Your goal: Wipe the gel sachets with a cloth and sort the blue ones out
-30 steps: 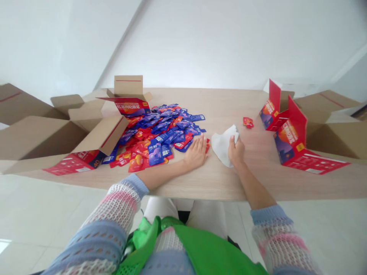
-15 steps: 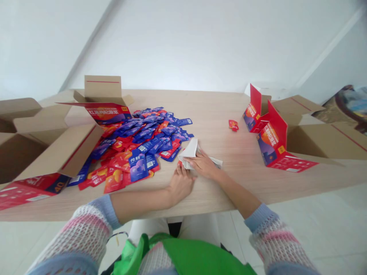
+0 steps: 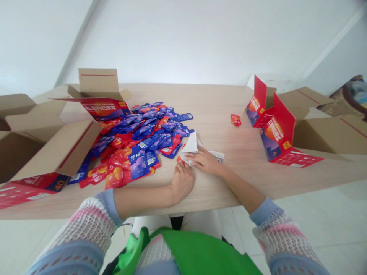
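My right hand (image 3: 207, 159) presses a folded white cloth (image 3: 191, 146) onto the table, its fingers bent over the cloth. Under the cloth's left edge a small bit of a red sachet (image 3: 179, 158) shows; the rest is covered. My left hand (image 3: 183, 179) is closed with curled fingers at the near edge of that sachet, touching the right hand's fingertips. To the left lies a large heap of blue and red sachets (image 3: 139, 164), close to the left hand.
Open cardboard boxes stand at the left (image 3: 74, 149), behind the heap (image 3: 106, 109), and at the right (image 3: 278, 139) with a smaller red one (image 3: 254, 109) behind. Some red sachets (image 3: 236, 120) lie apart on the pale wooden table (image 3: 212, 103), which ends at a white wall.
My right hand and the cloth have shifted slightly over the red sachet. The left hand stays at the sachet's near edge. The view has tilted a little.
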Demonstrator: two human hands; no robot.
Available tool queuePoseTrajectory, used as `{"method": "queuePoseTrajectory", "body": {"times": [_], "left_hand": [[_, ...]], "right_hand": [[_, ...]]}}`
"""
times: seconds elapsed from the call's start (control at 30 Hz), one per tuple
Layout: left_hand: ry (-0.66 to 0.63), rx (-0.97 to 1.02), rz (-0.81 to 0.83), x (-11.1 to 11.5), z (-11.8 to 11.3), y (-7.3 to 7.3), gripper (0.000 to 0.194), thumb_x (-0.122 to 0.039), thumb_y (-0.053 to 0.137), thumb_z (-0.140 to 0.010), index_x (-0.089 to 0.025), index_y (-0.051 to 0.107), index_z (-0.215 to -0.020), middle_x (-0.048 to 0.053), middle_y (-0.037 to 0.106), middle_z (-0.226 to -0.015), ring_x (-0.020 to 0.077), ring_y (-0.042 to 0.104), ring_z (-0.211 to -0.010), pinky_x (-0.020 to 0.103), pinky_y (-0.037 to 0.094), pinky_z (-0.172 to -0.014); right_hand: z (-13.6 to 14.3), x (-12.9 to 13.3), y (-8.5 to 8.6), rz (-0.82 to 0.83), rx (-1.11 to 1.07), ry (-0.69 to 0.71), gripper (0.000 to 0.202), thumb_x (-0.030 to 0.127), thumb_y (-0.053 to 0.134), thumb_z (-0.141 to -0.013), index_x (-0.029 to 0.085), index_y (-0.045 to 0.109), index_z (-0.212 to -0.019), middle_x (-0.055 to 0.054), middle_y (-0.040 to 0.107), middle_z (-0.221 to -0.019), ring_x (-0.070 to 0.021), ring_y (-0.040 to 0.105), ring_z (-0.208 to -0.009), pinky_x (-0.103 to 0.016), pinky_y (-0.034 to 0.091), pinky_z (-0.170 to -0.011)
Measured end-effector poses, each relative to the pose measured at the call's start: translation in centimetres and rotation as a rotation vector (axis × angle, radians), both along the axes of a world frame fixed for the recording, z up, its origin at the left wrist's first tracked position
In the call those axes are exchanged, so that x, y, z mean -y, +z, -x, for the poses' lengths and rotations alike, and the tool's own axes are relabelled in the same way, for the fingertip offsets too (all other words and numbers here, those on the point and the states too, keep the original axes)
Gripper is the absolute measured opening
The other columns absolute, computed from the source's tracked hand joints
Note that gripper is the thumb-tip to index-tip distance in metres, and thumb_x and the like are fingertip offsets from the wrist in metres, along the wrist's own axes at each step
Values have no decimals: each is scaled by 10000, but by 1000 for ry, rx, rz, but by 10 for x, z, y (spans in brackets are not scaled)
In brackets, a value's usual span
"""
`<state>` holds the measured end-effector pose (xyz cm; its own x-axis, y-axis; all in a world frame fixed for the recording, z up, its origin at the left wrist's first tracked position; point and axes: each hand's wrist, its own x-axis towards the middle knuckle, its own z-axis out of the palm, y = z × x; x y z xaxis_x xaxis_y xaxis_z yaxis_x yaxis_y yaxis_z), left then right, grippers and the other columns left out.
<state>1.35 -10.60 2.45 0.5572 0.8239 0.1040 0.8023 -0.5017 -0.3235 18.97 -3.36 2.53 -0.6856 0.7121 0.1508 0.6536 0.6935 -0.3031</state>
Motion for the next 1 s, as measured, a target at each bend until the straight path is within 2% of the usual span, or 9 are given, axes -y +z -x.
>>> {"method": "queuePoseTrajectory", "body": {"times": [0.1, 0.2, 0.3, 0.5, 0.57, 0.7, 0.77, 0.9, 1.0], "left_hand": [[-21, 10, 42, 1, -2, 1, 423, -71, 429, -843, 118, 556, -1199, 373, 556, -1211, 397, 559, -1172, 542, 425, -940], [-14, 28, 87, -1, -4, 2, 419, -59, 443, -826, 107, 566, -1190, 372, 563, -1203, 410, 556, -1169, 566, 429, -922], [-1, -23, 67, -3, -4, -1, 444, -56, 443, -819, 113, 553, -1215, 378, 548, -1218, 405, 575, -1145, 551, 451, -886], [-136, -42, -50, -5, 5, -15, 478, -20, 414, -807, 102, 543, -1251, 366, 532, -1245, 388, 583, -1149, 542, 440, -913], [-123, -42, -65, -6, 4, -17, 468, -29, 432, -799, 107, 558, -1229, 376, 531, -1236, 395, 588, -1138, 537, 455, -886], [-86, -60, -47, -5, -1, -14, 397, -56, 459, -791, 111, 640, -1102, 393, 570, -1151, 411, 614, -1086, 520, 482, -840], [-73, -32, -40, -5, -4, -12, 376, -54, 463, -784, 83, 669, -1068, 376, 591, -1131, 404, 620, -1079, 521, 485, -846], [-39, 10, -44, -6, -9, -11, 386, -55, 461, -786, 67, 657, -1096, 353, 595, -1156, 404, 624, -1073, 556, 488, -826], [-26, -24, -40, -7, -10, -12, 430, -64, 452, -803, 106, 600, -1169, 369, 564, -1189, 403, 617, -1087, 543, 495, -818]], "right_hand": [[8, 10, 3, 50, -30, 77, 450, 438, 321, -991, 328, 467, -1402, 8, 486, -1427, -228, 404, -1345, -502, 167, -1155], [10, 10, 5, 72, -24, 72, 459, 456, 345, -978, 336, 461, -1406, 7, 469, -1440, -247, 383, -1358, -518, 183, -1144], [8, 0, 6, 59, 6, 0, 492, 461, 389, -958, 346, 414, -1435, 8, 441, -1461, -262, 349, -1374, -533, 173, -1142], [10, -22, 6, 54, 37, -165, 522, 399, 335, -975, 311, 312, -1489, 9, 339, -1521, -265, 241, -1427, -558, 114, -1151], [10, -22, 8, 104, 37, -98, 484, 391, 274, -995, 338, 344, -1471, 40, 319, -1528, -254, 213, -1439, -559, 99, -1158], [9, -15, 13, 212, 10, 156, 469, 398, 181, -1018, 371, 415, -1423, 82, 357, -1506, -195, 141, -1461, -530, 70, -1180], [9, -14, 14, 217, -14, 192, 479, 408, 158, -1020, 375, 429, -1413, 85, 394, -1485, -170, 133, -1462, -511, 76, -1189], [12, -18, 8, 183, -33, 68, 553, 419, 61, -1014, 396, 471, -1384, 100, 407, -1475, -166, 147, -1459, -488, 109, -1196], [12, -24, 2, 147, -25, -56, 536, 422, 59, -1011, 370, 338, -1465, 67, 330, -1522, -213, 148, -1460, -552, 106, -1175]]}}
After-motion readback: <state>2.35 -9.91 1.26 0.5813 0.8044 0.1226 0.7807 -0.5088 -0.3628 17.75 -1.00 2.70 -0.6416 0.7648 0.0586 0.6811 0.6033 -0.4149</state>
